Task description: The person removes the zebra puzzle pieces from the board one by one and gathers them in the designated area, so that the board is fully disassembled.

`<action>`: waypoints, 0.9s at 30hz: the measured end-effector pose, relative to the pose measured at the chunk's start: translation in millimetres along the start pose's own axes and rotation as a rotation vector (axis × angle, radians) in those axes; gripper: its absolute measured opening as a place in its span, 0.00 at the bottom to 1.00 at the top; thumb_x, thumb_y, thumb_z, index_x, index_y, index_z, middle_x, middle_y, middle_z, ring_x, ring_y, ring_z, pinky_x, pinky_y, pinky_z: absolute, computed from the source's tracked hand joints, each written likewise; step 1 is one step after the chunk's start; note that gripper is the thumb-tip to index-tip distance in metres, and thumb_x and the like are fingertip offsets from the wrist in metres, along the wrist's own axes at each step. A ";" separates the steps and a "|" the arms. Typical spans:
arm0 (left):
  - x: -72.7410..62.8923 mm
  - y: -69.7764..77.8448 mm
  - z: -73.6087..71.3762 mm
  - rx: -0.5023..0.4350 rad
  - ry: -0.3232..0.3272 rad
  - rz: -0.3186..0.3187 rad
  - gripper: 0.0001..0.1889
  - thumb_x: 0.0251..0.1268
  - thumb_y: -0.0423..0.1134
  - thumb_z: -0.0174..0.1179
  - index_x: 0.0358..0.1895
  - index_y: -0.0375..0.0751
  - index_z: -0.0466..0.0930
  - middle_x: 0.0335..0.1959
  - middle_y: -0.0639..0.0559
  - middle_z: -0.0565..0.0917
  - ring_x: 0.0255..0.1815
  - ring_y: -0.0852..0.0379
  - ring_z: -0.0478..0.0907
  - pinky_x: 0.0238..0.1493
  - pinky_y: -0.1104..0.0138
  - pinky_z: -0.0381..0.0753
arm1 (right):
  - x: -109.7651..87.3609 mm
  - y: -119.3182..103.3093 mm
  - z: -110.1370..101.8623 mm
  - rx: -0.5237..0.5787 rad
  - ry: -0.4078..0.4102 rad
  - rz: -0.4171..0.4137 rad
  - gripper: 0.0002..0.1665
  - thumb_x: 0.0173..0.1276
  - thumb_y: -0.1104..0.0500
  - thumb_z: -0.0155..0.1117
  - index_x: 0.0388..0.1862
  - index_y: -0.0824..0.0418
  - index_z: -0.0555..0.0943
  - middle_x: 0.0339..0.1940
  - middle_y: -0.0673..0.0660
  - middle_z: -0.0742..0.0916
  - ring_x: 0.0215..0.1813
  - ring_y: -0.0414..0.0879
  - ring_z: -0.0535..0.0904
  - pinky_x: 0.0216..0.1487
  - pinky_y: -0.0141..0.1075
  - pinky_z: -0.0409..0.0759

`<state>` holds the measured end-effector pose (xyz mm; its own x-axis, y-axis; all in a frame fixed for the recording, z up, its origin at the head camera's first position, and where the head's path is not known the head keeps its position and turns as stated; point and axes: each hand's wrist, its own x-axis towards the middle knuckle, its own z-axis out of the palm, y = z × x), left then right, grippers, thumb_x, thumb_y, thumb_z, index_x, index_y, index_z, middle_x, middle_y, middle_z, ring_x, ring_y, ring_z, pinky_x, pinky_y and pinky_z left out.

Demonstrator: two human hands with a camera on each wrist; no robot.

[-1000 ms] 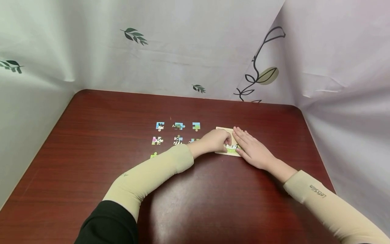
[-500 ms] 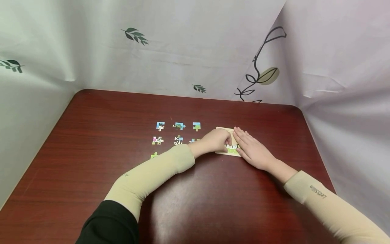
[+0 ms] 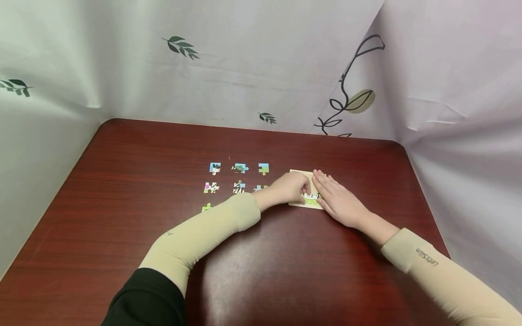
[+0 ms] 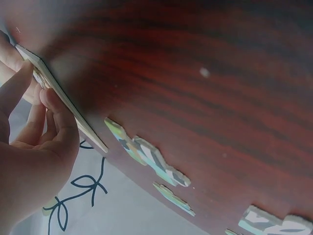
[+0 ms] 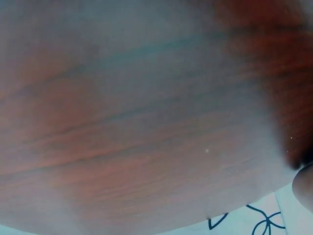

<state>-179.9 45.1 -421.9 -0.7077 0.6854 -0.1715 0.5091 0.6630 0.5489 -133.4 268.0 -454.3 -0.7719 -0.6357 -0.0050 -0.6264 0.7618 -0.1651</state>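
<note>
A small pale puzzle board (image 3: 306, 206) lies at the table's right of centre, with green grass and white-and-black legs showing along its lower part. My left hand (image 3: 287, 188) bends over the board's left half. In the left wrist view, the thumb and fingertips of my left hand (image 4: 41, 127) come together on a small light puzzle piece (image 4: 39, 80) at the board, mostly hidden by them. Straight fingers of my right hand (image 3: 340, 199) rest over the board's right edge and cover it. Only a bit of the right hand shows at the right wrist view's edge.
Left of the board, loose jigsaw pieces lie in spaced rows, among them a blue-and-green piece (image 3: 263, 169), a piece with a pink spot (image 3: 210, 187) and a green piece (image 3: 206, 207). My left forearm partly covers the lower rows. White curtains (image 3: 244, 68) border the reddish-brown table (image 3: 142, 181).
Hardly anything differs: both hands keep their places on the board, and the loose pieces lie as before. The whole head view shifts very slightly.
</note>
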 end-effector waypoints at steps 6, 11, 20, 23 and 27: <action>1.0 -1.7 1.5 -0.013 0.014 -0.009 0.12 0.58 0.35 0.79 0.45 0.43 0.90 0.40 0.54 0.89 0.41 0.62 0.82 0.48 0.72 0.80 | 0.2 -0.5 0.0 -0.005 0.007 -0.002 0.39 0.83 0.56 0.54 0.84 0.72 0.57 0.89 0.67 0.57 0.88 0.64 0.54 0.85 0.59 0.57; 0.3 -2.7 2.3 -0.038 0.024 -0.002 0.12 0.58 0.34 0.79 0.44 0.43 0.90 0.40 0.53 0.89 0.40 0.62 0.82 0.47 0.72 0.80 | -0.4 -0.2 0.5 -0.006 0.003 0.002 0.39 0.84 0.56 0.54 0.84 0.72 0.56 0.89 0.68 0.56 0.88 0.64 0.54 0.85 0.59 0.57; 2.4 0.5 -3.9 -0.010 -0.011 0.019 0.09 0.60 0.29 0.72 0.43 0.40 0.88 0.38 0.52 0.87 0.38 0.61 0.79 0.42 0.72 0.77 | -0.2 1.5 0.8 -0.011 0.009 0.000 0.40 0.83 0.56 0.55 0.85 0.71 0.56 0.89 0.68 0.57 0.88 0.64 0.54 0.85 0.60 0.57; 5.2 1.1 -5.3 -0.007 -0.022 0.006 0.08 0.61 0.27 0.69 0.41 0.41 0.88 0.35 0.54 0.86 0.36 0.62 0.79 0.40 0.73 0.75 | -0.4 1.7 1.9 -0.007 0.010 -0.001 0.40 0.83 0.55 0.55 0.85 0.71 0.56 0.89 0.67 0.56 0.89 0.63 0.53 0.85 0.60 0.56; 8.0 0.2 -6.6 -0.017 -0.011 0.007 0.08 0.60 0.26 0.68 0.39 0.41 0.90 0.33 0.54 0.87 0.35 0.62 0.79 0.40 0.74 0.75 | -0.8 1.6 3.1 -0.007 0.012 -0.004 0.40 0.83 0.55 0.55 0.85 0.71 0.56 0.89 0.67 0.56 0.89 0.63 0.53 0.85 0.60 0.56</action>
<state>-188.7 48.7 -417.7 -0.6988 0.6931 -0.1769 0.5053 0.6533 0.5639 -133.5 269.3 -457.6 -0.7707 -0.6372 0.0077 -0.6301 0.7602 -0.1583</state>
